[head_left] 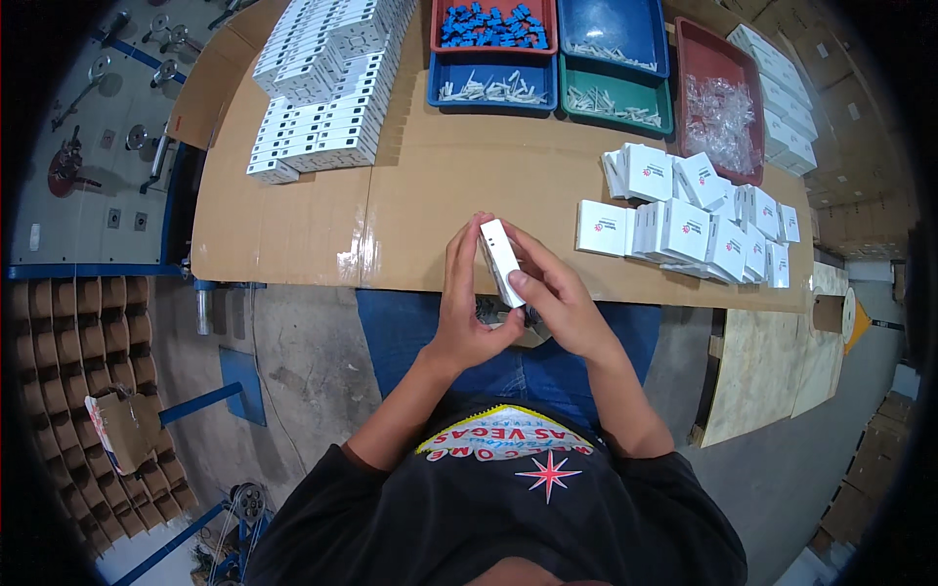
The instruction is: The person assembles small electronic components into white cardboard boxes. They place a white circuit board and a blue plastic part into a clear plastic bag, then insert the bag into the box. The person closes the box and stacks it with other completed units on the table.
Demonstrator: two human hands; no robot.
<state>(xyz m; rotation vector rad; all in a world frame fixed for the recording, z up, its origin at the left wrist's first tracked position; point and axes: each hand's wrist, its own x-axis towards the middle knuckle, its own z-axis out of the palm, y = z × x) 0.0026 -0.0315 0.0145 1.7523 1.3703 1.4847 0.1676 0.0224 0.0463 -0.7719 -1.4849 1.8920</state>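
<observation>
Brown cardboard-covered table [293, 225], with a slim white rectangular box [499, 262] held at its near edge

Along the table's far side, small parts sit in shallow plastic trays, probably sorted so that each kind can be picked out by reach: bright blue plastic pieces [489, 27] in a red tray, thin white pieces [493, 90] in the blue and green trays, crumpled clear plastic [723, 122] in a longer red tray at the right. Tall, close-packed stacks of white boxes with small dark openings [322, 127] stand at the left, an arrangement that seems to save room. Flat white square boxes with printed faces [684, 230] lie in looser, overlapping rows at the right, leaving the middle of the table as working space.

The box in the grasp is tilted, a narrow face turned up toward the wearer, perhaps for a better view of that edge. It lies between the bare left hand [459, 322] and the bare right hand [567, 308], both closed in around it. Left fingers run along its left side; the right thumb presses near its lower right edge, the right fingers curving past the opposite end. Whether the left thumb, just beside the lower end, touches it cannot be told.
</observation>
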